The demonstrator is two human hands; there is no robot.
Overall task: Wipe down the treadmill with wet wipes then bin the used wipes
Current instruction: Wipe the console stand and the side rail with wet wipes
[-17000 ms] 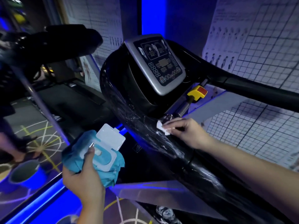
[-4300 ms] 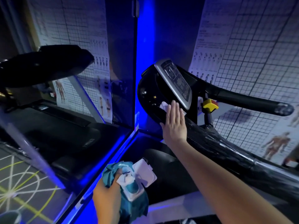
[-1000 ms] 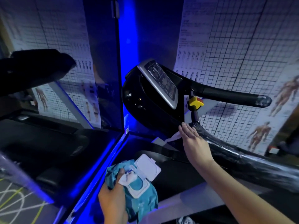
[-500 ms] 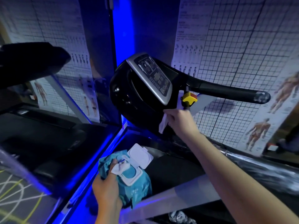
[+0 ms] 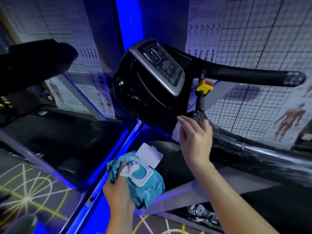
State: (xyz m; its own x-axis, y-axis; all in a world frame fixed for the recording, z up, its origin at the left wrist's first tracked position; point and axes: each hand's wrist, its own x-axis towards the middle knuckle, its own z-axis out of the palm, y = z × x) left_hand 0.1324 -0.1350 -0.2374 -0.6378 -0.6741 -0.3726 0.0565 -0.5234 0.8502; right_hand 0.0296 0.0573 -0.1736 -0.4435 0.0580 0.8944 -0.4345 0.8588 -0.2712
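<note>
The crumpled white wet wipe (image 5: pixel 175 132) sits under the right hand (image 5: pixel 194 137), whose nearly straight fingers press it flat on the lower edge of the glossy black treadmill console (image 5: pixel 143 98). The black film-wrapped handrail (image 5: pixel 253 152) runs toward 4 o'clock. At 7 o'clock, the left hand (image 5: pixel 118 188) grips the teal soft wipes pack (image 5: pixel 148 186).

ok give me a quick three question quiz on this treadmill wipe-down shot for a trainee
1. True or false: the lid of the wipes pack is flipped open.
2. The right hand presses the wipe against: A) the yellow stop switch, B) the black housing below the console, C) the far handrail.
3. Fill in: the left hand holds the ____.
Key: 1 true; 2 B; 3 wipes pack.
</note>
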